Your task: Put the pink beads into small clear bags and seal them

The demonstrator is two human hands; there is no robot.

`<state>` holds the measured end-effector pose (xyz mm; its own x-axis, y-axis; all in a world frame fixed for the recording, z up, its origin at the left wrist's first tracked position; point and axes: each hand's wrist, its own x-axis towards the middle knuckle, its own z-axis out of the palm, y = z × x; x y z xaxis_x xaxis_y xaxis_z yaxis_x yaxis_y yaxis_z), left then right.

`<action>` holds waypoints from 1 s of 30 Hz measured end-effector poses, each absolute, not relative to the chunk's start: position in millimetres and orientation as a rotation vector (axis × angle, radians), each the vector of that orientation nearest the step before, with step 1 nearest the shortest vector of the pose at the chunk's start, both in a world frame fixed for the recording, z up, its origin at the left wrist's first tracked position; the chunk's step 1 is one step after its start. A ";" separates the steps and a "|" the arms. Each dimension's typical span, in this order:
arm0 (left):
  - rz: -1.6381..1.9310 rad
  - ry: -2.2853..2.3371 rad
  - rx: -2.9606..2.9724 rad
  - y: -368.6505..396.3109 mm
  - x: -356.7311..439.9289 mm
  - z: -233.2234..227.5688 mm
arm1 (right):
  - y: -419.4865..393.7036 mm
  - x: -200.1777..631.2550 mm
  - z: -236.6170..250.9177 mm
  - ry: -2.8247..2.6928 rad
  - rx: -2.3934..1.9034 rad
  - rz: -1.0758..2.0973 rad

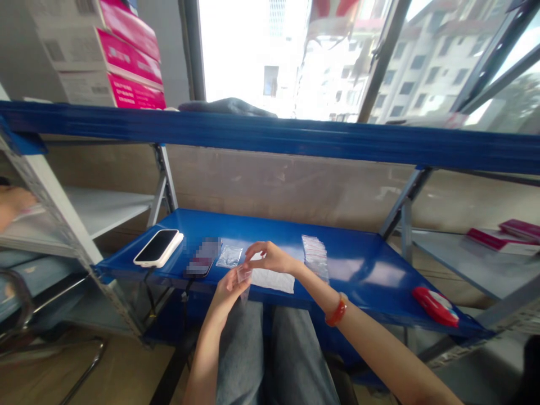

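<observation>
Between the thumb and fingers of my left hand is a small clear plastic bag, held over the front edge of the blue shelf. My right hand is just above the bag, its fingers curled into a pinch by the bag's upper end. Whatever those fingertips hold is too small to make out. Under my right hand lies a white sheet or cloth. Left of it, flat on the shelf, is another clear bag. A row of overlapping clear bags lies beyond my right wrist.
A white-cased phone and a dark phone, partly blurred, lie on the left of the blue shelf. At its right end is a red-and-white object. Pink-and-white boxes stand above. Another person's hand shows far left.
</observation>
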<state>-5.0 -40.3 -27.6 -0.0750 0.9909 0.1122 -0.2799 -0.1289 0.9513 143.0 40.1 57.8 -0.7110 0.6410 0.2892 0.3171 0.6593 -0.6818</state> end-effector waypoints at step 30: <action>1.459 0.959 1.043 -38.5 -13.9 -31.3 | 91.5 134.8 -21.4 -2.164 -1.717 0.245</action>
